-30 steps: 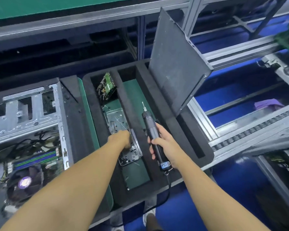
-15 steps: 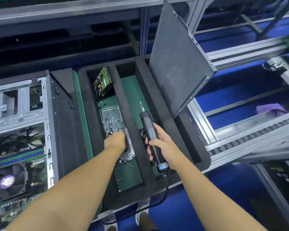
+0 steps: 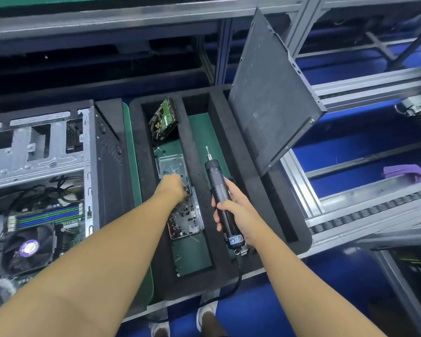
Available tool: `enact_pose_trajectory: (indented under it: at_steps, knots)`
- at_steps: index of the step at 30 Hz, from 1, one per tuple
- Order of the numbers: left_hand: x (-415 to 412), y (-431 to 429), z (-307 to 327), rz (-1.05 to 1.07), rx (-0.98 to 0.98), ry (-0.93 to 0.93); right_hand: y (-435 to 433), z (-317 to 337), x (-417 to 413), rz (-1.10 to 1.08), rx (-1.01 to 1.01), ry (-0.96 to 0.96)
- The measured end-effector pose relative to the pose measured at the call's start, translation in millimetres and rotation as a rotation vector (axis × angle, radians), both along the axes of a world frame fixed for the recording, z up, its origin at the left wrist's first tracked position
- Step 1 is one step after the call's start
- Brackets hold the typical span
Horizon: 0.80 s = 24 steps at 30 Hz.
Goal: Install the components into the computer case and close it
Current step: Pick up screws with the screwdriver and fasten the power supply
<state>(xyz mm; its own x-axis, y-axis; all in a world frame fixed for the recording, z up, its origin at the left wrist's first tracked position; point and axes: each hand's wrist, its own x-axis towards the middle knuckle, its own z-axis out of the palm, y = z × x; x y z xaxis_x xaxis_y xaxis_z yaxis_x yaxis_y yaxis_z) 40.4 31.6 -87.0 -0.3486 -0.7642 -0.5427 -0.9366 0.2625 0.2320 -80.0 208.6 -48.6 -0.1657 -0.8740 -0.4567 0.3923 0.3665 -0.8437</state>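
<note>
The open computer case (image 3: 46, 152) lies at the left, showing its motherboard and a CPU fan (image 3: 28, 248). A black foam tray (image 3: 197, 152) sits beside it. My left hand (image 3: 171, 188) reaches down into a clear plastic box of small dark screws (image 3: 185, 220) in the tray's left slot; its fingers are hidden. My right hand (image 3: 236, 210) grips a black electric screwdriver (image 3: 216, 181), bit pointing away, over the right slot. A hard drive (image 3: 165, 120) with a green circuit board leans at the far end of the left slot. The black side panel (image 3: 270, 93) stands tilted at the tray's right.
Aluminium frame rails and a roller conveyor (image 3: 365, 212) run along the right, with a purple cloth (image 3: 404, 171) beyond them. The screwdriver's cord (image 3: 236, 283) hangs over the tray's front edge. Dark shelving runs across the back, and the floor below is blue.
My left hand stays in the screw box, shifted slightly toward its far end. My right hand keeps the screwdriver in much the same place. The view has swung a little.
</note>
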Motion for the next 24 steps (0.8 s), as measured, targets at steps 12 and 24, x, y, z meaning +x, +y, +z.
enact_pose_trajectory:
  at_steps: [12, 24]
  knots:
    - [35, -7, 79, 0.741, 0.630, 1.045, -22, 51, 39, 0.134, -0.135, 0.021]
    - [111, 2, 147, 0.741, 0.735, 1.416, -2, 103, 119, 0.161, -0.213, 0.070]
